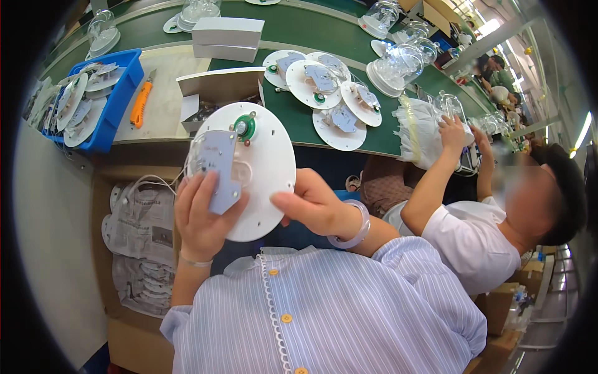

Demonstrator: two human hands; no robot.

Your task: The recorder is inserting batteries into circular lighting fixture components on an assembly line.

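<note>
Faces the green bench at twelve o'clock. Holds the white disc, toward ten o'clock from the middle: pinches it at four o'clock with the right hand, grips the grey plate with the left hand. Might strain the thin wires by pressing hard.

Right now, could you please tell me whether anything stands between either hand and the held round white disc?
Nothing visible separates the right hand from the round white disc; the flat grey board lies partly between it and the left hand.
</note>
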